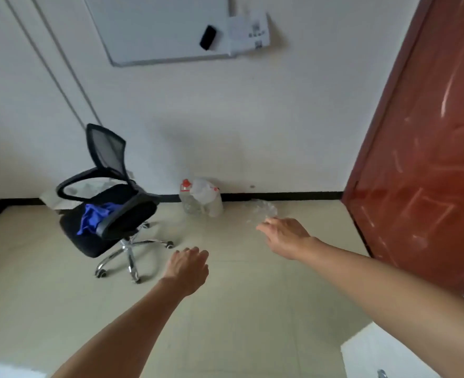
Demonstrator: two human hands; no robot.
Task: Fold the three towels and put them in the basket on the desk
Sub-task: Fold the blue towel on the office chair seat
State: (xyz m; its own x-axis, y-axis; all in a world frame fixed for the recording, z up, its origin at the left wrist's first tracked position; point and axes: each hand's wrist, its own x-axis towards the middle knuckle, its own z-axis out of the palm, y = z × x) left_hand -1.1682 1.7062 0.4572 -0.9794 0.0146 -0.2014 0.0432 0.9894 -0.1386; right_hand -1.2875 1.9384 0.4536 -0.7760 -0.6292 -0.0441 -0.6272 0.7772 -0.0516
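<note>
A crumpled blue towel (96,217) lies on the seat of a black mesh office chair (111,192) at the left of the room. My left hand (188,270) is stretched out over the floor to the right of the chair, fingers loosely curled, holding nothing. My right hand (285,236) reaches further forward with fingers apart and is empty. Both hands are well clear of the towel. No basket or desk shows in this view, and no other towel.
Clear plastic bottles and a white bag (201,199) stand against the wall, with a crushed clear bottle (263,210) beside them. A red-brown door (421,148) fills the right. A whiteboard (160,28) hangs above. White surfaces (389,356) show at the bottom corners.
</note>
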